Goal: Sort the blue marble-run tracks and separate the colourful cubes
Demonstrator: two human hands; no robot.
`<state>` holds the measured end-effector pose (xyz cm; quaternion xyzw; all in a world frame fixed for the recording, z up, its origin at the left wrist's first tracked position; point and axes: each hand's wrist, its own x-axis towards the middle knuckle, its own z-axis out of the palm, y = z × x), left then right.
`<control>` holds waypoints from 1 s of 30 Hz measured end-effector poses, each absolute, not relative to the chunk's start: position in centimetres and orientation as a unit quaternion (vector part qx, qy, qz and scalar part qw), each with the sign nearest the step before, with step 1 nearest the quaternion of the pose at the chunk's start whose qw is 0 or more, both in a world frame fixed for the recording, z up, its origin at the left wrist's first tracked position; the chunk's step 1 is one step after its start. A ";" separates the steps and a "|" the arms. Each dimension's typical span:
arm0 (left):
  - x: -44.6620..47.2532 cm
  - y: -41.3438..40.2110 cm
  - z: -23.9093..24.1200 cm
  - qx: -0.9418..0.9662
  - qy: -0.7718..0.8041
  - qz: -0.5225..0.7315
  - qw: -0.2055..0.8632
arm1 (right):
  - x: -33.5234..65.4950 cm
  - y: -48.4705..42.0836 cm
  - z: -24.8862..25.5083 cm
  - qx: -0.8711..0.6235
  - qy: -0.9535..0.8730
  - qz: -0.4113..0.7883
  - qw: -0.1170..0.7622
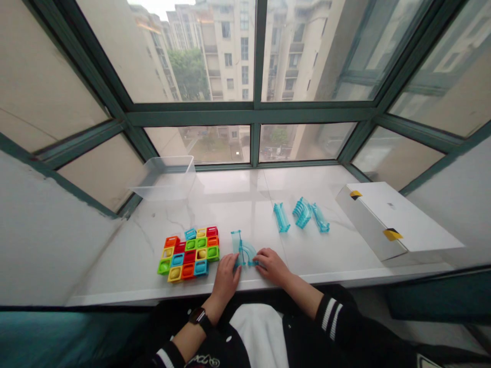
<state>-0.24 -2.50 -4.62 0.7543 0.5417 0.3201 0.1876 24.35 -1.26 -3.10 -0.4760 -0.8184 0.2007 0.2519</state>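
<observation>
Left hand (pixel 226 276) and right hand (pixel 270 266) are resting on the white marble window sill (pixel 230 204), fingertips touching a curved translucent blue plastic track piece (pixel 243 250) between them. A cluster of multicoloured plastic blocks (pixel 188 254) is lying just left. Further blue track pieces (pixel 301 214), a white cardboard box (pixel 383 220) and a clear plastic tub (pixel 166 179) are sitting farther back.

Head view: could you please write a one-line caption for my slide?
Left hand and right hand touch a curved blue track piece on a windowsill, beside a grid of colourful blocks.
</observation>
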 end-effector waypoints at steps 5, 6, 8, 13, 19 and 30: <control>-0.2 -2.4 -4.8 0.748 0.552 0.319 0.183 | 27.6 -1.4 -3.6 -0.507 -0.785 0.206 0.290; -0.2 -2.4 -4.7 0.750 0.551 0.318 0.184 | 28.2 -1.4 -3.8 -0.508 -0.781 0.209 0.298; -0.1 -2.4 -4.6 0.754 0.548 0.314 0.183 | 28.9 -1.6 -4.1 -0.508 -0.774 0.211 0.314; -0.1 -2.5 -4.4 0.762 0.542 0.307 0.181 | 28.8 -1.6 -4.2 -0.517 -0.762 0.208 0.329; -0.1 -2.5 -3.8 0.758 0.533 0.315 0.202 | 28.7 -1.3 -4.1 -0.517 -0.768 0.200 0.320; -0.1 -3.1 -3.3 0.716 0.526 0.368 0.276 | 28.8 -1.7 -3.5 -0.483 -0.785 0.207 0.328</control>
